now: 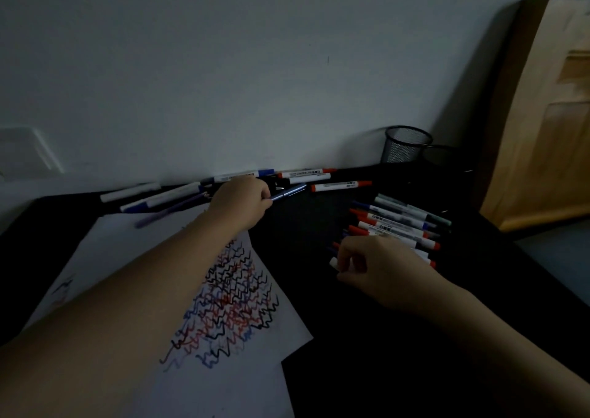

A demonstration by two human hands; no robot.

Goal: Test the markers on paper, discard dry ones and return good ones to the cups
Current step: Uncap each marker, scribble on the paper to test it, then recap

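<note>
From the head camera, a black table (367, 369) fills the near part of the dim scene and runs up to a pale wall (223, 66). At far right a wooden cabinet (549, 130) stands beside the table.

A sheet of paper (249, 385) lies at near left, covered with red, blue and black zigzag scribbles. Along the wall a loose row of markers (306, 175) lies scattered, and a second, tidier group of markers (399, 222) lies side by side at right. A black mesh cup (407, 144) stands far right against the wall.

The left hand (242, 203) reaches far, fingers curled round a blue pen (287, 192). The right hand (383, 267) rests over the right group, its fingers curled on a white-ended marker (334, 262).
</note>
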